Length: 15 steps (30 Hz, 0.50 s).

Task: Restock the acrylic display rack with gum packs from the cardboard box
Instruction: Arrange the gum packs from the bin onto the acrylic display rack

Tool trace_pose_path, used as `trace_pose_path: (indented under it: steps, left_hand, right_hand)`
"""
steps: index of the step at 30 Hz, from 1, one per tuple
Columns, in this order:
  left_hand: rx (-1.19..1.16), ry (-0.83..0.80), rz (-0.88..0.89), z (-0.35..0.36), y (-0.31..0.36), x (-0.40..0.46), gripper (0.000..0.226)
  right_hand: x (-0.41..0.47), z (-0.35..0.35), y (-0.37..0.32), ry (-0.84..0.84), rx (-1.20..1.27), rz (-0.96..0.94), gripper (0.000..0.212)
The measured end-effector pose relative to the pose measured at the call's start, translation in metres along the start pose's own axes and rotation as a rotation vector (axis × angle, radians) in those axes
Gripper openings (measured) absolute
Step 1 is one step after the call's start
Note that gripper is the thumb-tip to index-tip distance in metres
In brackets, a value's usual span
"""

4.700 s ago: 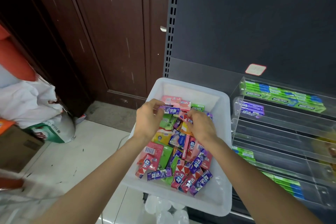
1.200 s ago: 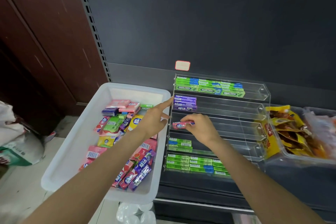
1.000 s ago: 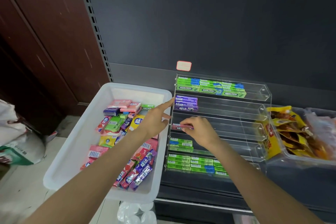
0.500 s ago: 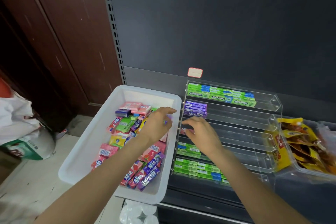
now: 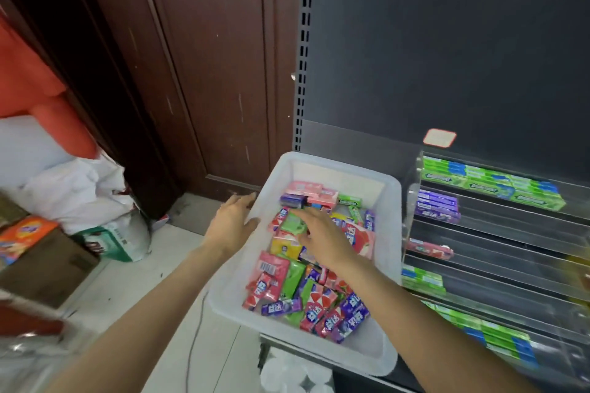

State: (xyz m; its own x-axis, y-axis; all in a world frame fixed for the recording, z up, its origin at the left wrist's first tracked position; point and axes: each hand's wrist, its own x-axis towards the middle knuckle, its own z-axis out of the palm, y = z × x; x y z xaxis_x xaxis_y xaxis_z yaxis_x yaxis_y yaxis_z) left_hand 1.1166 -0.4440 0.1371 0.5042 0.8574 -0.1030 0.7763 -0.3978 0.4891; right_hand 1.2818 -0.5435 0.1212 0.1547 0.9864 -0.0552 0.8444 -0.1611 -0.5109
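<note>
Gum packs: both hands back over the bin

Gum packs lie jumbled in a white plastic bin at centre frame: pink, green, purple and yellow wrappers piled loosely.

Left hand sits at the bin's left rim, fingers spread and relaxed, thumb over the rim edge, holding nothing. Right hand reaches across the pile from the lower right, palm down, fingers extended flat toward a green pack near the bin's upper middle. Fingertips look close to or touching it; grip cannot be told.

Half a second ago the right hand was at the rack's third tier and the left hovered over the bin's right side. Now the right hand is off the rack and over the bin, the left has shifted to the left rim, and the view has swung left.

Acrylic display rack, right of frame, touches or nearly touches the bin. Top tier holds green packs, second a purple stack, third a single pink pack. Lower tiers hold more green packs.
</note>
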Motion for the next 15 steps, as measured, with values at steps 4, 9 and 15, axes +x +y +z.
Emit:
trace_pose_path:
  steps: [4, 9, 15]
  left_hand:
    - [-0.045, -0.141, 0.045, -0.003, -0.012, 0.001, 0.057]
    - [-0.086, -0.123, 0.072, 0.0, -0.018, 0.003, 0.057]
    - [-0.132, -0.102, 0.089, 0.0, -0.017, 0.002, 0.056]
  right_hand:
    - [0.027, 0.027, -0.012, 0.002, -0.097, 0.014, 0.055]
    - [0.043, 0.055, -0.02, 0.009, -0.234, 0.083, 0.056]
    - [0.048, 0.059, -0.018, 0.114, -0.3, 0.042, 0.039]
